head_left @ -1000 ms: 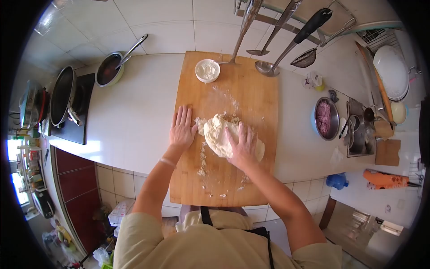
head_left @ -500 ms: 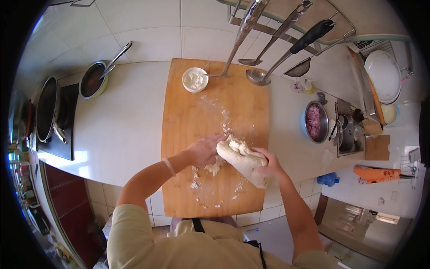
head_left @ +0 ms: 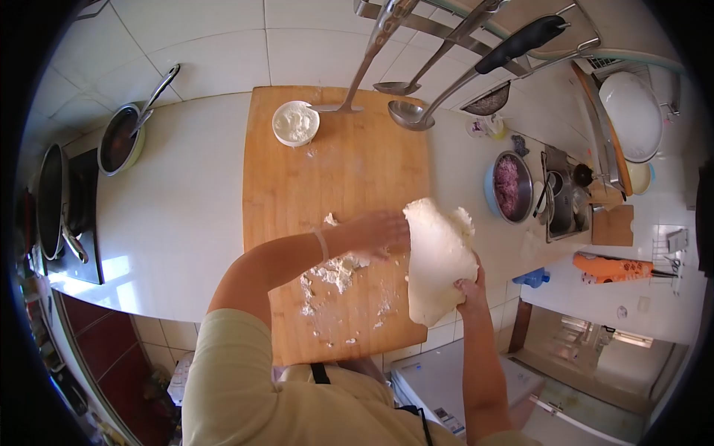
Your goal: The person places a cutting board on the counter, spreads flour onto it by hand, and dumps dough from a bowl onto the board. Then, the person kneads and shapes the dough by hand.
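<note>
A large lump of pale dough (head_left: 440,260) is raised over the right edge of the wooden board (head_left: 335,178). My right hand (head_left: 470,288) grips its right side, thumb on the near face and the other fingers hidden behind. My left hand (head_left: 372,233) is stretched out low over the board, somewhat blurred, its fingertips close to the dough's left side; whether they touch it I cannot tell. Flour and dough crumbs (head_left: 336,273) lie under and in front of my left forearm. At the board's back left stands a white bowl of flour (head_left: 296,123).
Ladles, among them a black-handled one (head_left: 476,74), hang from a wall rail over the board's back edge. A metal bowl of purplish chopped food (head_left: 509,187) stands right, before the sink (head_left: 569,201). Left are a pot with a spoon (head_left: 123,140) and a frying pan (head_left: 53,201).
The dough has moved right and been lifted and turned more upright. My left hand has swept right across the board, over the crumbs. The whole view has shifted slightly.
</note>
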A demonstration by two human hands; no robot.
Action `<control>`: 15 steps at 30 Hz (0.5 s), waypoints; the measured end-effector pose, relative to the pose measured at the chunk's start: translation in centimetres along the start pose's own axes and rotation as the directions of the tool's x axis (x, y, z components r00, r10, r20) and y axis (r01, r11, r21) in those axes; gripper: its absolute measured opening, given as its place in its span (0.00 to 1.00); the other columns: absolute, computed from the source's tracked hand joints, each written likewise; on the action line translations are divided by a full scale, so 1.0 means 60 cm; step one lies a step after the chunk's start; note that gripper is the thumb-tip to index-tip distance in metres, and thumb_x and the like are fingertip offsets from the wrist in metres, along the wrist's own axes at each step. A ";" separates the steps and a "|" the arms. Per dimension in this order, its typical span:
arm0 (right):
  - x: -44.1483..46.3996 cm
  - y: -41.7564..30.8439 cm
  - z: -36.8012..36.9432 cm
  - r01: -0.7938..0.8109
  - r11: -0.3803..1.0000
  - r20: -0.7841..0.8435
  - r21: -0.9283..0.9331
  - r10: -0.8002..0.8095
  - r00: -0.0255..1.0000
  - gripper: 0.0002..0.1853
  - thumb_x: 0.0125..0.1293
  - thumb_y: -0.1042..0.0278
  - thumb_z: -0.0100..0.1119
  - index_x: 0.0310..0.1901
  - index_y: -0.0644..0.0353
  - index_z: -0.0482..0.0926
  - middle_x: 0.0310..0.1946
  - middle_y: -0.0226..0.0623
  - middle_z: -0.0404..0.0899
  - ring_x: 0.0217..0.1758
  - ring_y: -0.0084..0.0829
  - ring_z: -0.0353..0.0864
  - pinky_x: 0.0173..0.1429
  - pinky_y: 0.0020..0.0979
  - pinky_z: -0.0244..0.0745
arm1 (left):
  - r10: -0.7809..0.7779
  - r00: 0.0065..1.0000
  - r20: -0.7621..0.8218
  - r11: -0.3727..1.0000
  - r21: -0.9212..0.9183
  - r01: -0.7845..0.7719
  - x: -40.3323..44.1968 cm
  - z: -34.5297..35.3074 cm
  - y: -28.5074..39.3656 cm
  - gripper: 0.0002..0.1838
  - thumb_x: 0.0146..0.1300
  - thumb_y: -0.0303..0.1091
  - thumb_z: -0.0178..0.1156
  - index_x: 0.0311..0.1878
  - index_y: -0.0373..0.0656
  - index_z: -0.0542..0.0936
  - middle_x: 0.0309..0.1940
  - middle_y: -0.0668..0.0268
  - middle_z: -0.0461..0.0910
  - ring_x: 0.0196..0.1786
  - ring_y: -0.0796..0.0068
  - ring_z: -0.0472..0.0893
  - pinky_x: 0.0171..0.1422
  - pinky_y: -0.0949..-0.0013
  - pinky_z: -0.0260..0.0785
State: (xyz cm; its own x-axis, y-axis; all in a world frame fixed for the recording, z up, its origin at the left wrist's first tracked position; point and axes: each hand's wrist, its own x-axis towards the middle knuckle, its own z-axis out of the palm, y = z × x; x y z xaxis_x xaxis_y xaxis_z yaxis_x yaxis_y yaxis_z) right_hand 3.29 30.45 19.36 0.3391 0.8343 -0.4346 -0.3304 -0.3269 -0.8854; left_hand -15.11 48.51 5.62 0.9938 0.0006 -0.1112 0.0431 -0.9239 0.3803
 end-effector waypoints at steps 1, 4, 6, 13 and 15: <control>0.003 -0.006 0.005 0.000 1.000 -0.002 0.001 0.000 1.000 0.43 0.41 0.72 0.64 0.66 0.65 0.67 0.53 0.39 0.80 0.54 0.34 0.82 0.58 0.38 0.79 | 0.116 0.989 -0.093 0.993 -0.021 -0.119 -0.011 0.018 0.022 0.42 0.67 0.61 0.52 0.76 0.45 0.57 0.77 0.56 0.54 0.79 0.54 0.52 0.82 0.54 0.45; 0.011 -0.015 0.021 0.018 1.000 0.003 -0.023 -0.018 1.000 0.44 0.41 0.72 0.64 0.67 0.64 0.66 0.54 0.39 0.79 0.55 0.34 0.82 0.58 0.38 0.80 | 0.226 0.943 -0.243 0.947 -0.174 -0.271 -0.057 0.085 0.095 0.41 0.69 0.58 0.53 0.76 0.43 0.57 0.77 0.57 0.54 0.79 0.56 0.54 0.82 0.54 0.45; 0.022 -0.008 0.029 0.021 1.000 -0.009 0.016 -0.021 1.000 0.42 0.43 0.74 0.62 0.67 0.64 0.66 0.54 0.40 0.79 0.55 0.35 0.81 0.58 0.38 0.80 | 0.164 0.959 -0.232 0.925 -0.301 -0.231 -0.098 0.047 0.110 0.39 0.71 0.57 0.51 0.76 0.41 0.58 0.77 0.57 0.55 0.79 0.58 0.54 0.81 0.55 0.47; 0.065 0.027 0.073 -0.036 0.997 0.012 0.067 0.036 0.999 0.36 0.52 0.78 0.60 0.67 0.64 0.66 0.53 0.42 0.79 0.54 0.35 0.81 0.56 0.37 0.81 | -0.333 0.908 -0.253 0.943 -0.085 0.322 -0.218 0.050 -0.005 0.45 0.66 0.60 0.54 0.78 0.44 0.54 0.80 0.56 0.48 0.82 0.58 0.46 0.82 0.57 0.42; 0.083 0.031 0.100 -0.079 0.997 0.003 -0.019 0.079 0.997 0.34 0.55 0.80 0.60 0.67 0.64 0.66 0.52 0.42 0.79 0.52 0.34 0.81 0.55 0.37 0.81 | -0.289 0.949 -0.124 0.953 -0.137 0.272 -0.198 0.055 0.065 0.47 0.66 0.64 0.52 0.78 0.42 0.52 0.80 0.56 0.48 0.82 0.60 0.45 0.84 0.58 0.37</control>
State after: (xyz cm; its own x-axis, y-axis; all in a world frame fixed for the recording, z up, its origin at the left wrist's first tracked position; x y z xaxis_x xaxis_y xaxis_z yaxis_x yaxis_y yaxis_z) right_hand -0.92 36.66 16.52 0.3092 0.8074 -0.5025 -0.3389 -0.4002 -0.8515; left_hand -27.11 43.60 5.38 0.9438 0.3144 -0.1019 0.3251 -0.8277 0.4575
